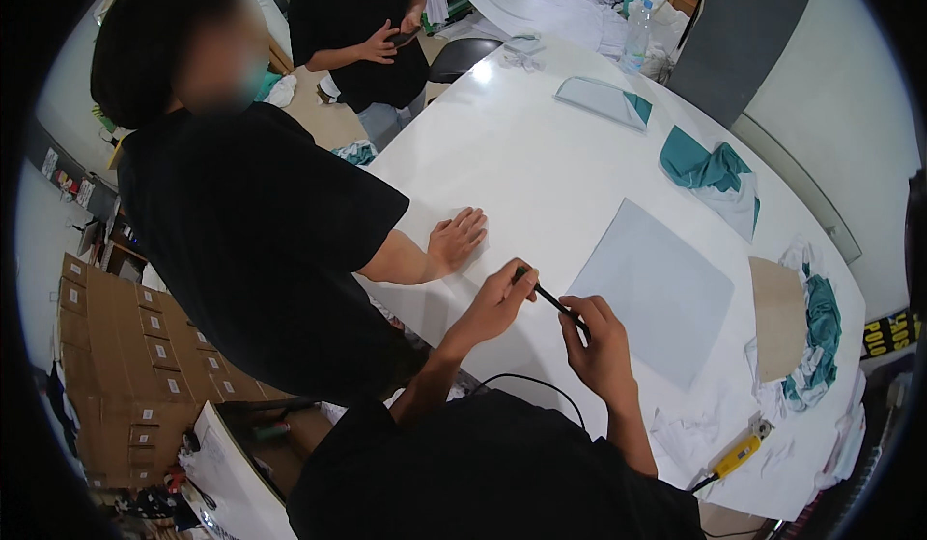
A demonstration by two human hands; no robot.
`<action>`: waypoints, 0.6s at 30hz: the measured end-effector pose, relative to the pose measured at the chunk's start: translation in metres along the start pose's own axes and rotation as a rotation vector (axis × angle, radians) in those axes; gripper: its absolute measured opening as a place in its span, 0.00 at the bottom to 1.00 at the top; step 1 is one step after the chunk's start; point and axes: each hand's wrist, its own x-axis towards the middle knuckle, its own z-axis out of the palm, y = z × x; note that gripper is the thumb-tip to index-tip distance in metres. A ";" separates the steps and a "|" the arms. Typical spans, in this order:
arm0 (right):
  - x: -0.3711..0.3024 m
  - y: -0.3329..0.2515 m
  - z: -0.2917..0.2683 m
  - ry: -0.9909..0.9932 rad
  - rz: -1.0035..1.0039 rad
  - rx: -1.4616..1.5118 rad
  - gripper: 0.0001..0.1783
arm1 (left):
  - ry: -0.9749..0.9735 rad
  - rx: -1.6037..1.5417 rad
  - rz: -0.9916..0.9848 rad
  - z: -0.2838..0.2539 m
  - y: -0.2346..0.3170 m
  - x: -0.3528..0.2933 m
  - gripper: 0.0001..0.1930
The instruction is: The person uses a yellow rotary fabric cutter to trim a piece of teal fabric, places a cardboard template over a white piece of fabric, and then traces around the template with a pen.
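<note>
Between my two hands is a slim black pen-like stick (553, 300), held slanting above the white table (502, 163). My left hand (494, 305) pinches its upper left end, and my right hand (601, 345) grips its lower right end with the fingers closed. Just beyond and to the right of my right hand, a pale grey-blue rectangular sheet (661, 294) lies flat. To my left, another person's hand (459, 239) rests on the tabletop, apart from mine.
Teal and white cloth (715, 173) lies at the far right, near a flat pale cut piece (594, 100). A beige panel (777, 318) and a yellow corded tool (739, 455) are on the right. A bottle (637, 38) stands far off. One person (251, 221) stands close at left, another (357, 47) behind.
</note>
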 end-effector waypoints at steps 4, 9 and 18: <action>-0.019 0.016 0.012 0.017 0.076 0.084 0.05 | -0.046 -0.011 -0.002 0.008 -0.005 -0.008 0.15; -0.039 0.022 0.013 -0.064 0.432 0.335 0.08 | -0.148 -0.086 0.028 0.024 -0.009 -0.013 0.14; -0.043 0.036 0.031 0.115 0.277 0.254 0.07 | 0.076 -0.466 -0.097 0.052 -0.019 -0.012 0.09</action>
